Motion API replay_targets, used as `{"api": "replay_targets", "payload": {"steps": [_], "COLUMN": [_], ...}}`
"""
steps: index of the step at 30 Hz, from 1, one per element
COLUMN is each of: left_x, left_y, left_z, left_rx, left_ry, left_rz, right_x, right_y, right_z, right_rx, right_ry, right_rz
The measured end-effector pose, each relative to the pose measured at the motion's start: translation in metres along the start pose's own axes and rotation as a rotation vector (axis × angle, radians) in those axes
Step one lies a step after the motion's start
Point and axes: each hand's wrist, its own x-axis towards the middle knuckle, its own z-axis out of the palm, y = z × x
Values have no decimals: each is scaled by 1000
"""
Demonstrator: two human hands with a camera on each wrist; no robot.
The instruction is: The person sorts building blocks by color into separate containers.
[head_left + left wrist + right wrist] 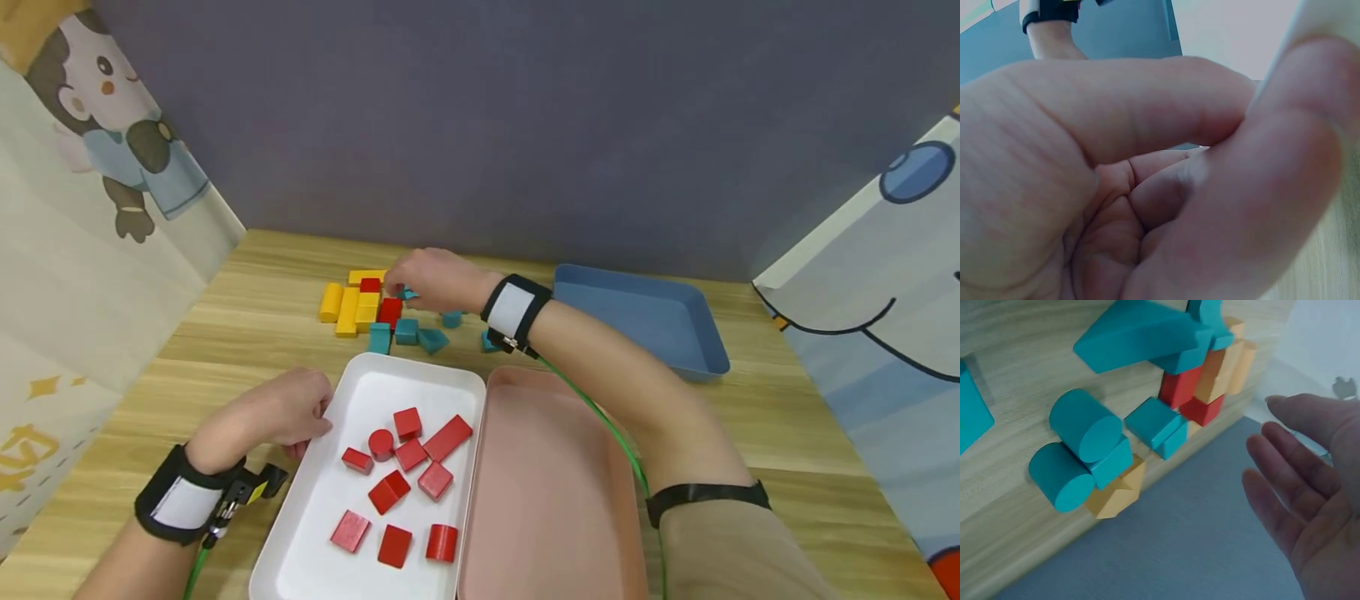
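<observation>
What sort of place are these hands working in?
Probably an indoor play corner or a staged sorting booth: a light wood-grain tabletop, white cartoon-printed side panels and a plain grey-blue back panel suggest it.

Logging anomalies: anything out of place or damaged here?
Two red blocks lie among yellow blocks and teal blocks, odd since the other visible red blocks sit in the white tray. No damage visible.

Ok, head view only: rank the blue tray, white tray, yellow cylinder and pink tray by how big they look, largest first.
1. White tray and pink tray: not ranked against each other, since both run off the bottom edge
2. Blue tray
3. Yellow cylinder
</observation>
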Motion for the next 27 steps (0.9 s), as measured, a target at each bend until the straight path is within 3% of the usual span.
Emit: {"api": "replay_targets", "payload": {"steps": [12, 24, 27], "left_x": [-4, -4, -4], "left_y": [-1, -1, 0], "left_z": [1, 0, 0], "left_rx": [-20, 0, -5], "left_ry": [7, 4, 3], "left_rz": [-3, -8, -11], "right_x": [28, 32, 33], "right_y": [-6, 2, 3], "right_z": [30, 51, 54], "right_rx": [13, 53, -3], "right_ry": [-140, -91, -81], "right_rz": [20, -7, -41]}}
